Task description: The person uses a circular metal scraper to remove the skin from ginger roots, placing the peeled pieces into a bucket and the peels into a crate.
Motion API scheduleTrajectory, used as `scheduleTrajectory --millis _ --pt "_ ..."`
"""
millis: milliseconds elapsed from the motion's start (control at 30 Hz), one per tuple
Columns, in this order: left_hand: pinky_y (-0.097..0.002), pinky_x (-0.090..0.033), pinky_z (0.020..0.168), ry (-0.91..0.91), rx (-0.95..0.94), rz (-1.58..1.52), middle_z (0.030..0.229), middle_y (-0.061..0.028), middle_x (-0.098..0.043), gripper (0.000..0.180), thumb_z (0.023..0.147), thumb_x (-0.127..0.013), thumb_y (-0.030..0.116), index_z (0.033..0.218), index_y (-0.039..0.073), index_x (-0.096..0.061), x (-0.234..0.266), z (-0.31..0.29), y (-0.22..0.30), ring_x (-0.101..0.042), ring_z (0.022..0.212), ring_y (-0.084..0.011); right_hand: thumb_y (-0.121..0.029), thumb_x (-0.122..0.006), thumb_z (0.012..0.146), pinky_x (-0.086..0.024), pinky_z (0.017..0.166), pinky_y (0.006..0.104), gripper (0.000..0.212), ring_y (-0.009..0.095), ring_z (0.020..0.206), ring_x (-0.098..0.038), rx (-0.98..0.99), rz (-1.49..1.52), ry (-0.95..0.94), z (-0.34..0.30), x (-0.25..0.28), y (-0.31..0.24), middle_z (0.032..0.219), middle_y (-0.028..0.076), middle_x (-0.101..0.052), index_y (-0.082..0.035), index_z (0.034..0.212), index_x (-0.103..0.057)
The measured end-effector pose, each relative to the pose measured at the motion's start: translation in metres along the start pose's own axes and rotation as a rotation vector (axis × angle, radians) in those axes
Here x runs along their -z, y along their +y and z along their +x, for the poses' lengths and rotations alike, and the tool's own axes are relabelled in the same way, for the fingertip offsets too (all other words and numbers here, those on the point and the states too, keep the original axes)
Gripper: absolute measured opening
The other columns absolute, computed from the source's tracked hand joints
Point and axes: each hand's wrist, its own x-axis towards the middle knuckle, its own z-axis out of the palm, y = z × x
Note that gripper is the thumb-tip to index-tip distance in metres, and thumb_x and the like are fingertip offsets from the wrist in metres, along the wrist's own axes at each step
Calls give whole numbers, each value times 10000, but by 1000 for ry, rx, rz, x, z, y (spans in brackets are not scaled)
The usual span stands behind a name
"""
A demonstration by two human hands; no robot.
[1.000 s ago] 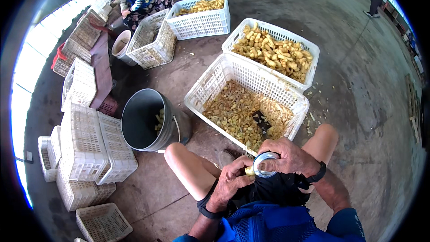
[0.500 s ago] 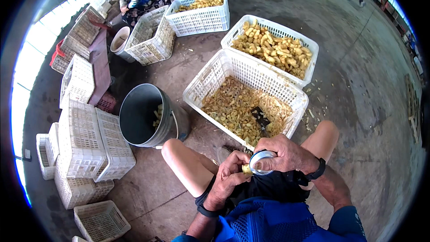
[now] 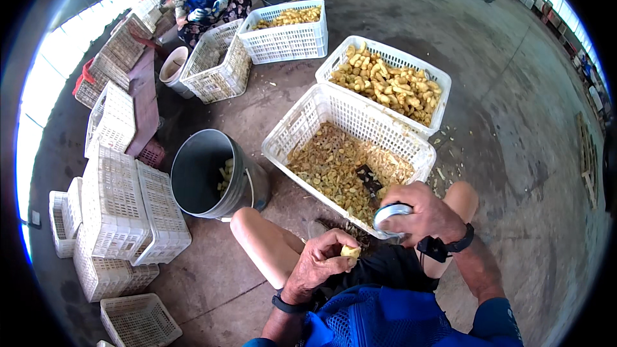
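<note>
My left hand (image 3: 319,258) is in front of my lap, its thumb and fingers closed on a small pale yellow root piece (image 3: 350,252). To the right and farther out, my right hand (image 3: 424,213) grips a round silver-rimmed tool (image 3: 392,213) shaped like a short can; its exact kind is unclear. The tool is over the near right corner of a white crate (image 3: 289,166), apart from the root piece. Yellowish peelings and scraps (image 3: 340,177) lie inside this crate, along with a dark object (image 3: 369,180).
Behind it stands a white crate (image 3: 443,99) heaped with knobby yellow roots (image 3: 395,87). A dark bucket (image 3: 250,186) with a few pale pieces is on my left. Stacked white crates (image 3: 119,212) line the left side. Another person (image 3: 205,0) sits at the far left.
My hands have separated: the right one has moved away with the round tool, while the left keeps the root piece, slightly lower. The whole view has shifted a little.
</note>
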Motion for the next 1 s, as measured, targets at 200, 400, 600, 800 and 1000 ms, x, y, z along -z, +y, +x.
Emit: scheduleTrajectory --millis 200,400,600,800,1000 --pt "-231 -516 677 -39 22 -90 944 -51 -684 266 844 -788 14 1063 -4 -637 -1 9 -1 -636 762 -95 -383 -763 894 -490 580 323 364 176 654 -645 103 114 -147 7 -21 -4 746 77 -641 -41 938 -647" --pt "-229 -509 693 -7 31 22 931 -24 -676 229 818 -778 -23 1012 2 -659 -6 12 7 -627 805 -78 -422 -745 902 -488 588 327 415 178 663 -631 20 94 -215 4 -18 9 757 82 -646 -21 946 -650" --pt "-244 -533 647 40 -20 -32 902 -68 -681 242 777 -781 -43 988 -11 -668 -2 -3 14 -655 742 -117 -372 -760 899 -483 464 249 381 114 567 -647 -222 154 -28 -8 1 15 769 63 -639 -14 966 -647" --pt "-234 -532 590 16 66 -45 887 -78 -685 251 794 -793 -41 996 -22 -645 5 7 17 -658 667 -127 -391 -749 907 -500 521 283 384 145 595 -649 57 224 -120 14 -29 4 779 68 -631 -25 961 -645" --pt "-370 -624 659 -60 -73 -311 841 -125 -655 193 847 -708 -5 1008 -73 -625 9 9 18 -585 561 -134 -374 -755 907 -509 537 287 365 140 594 -636 -31 152 -54 12 -25 23 779 55 -641 -28 959 -652"
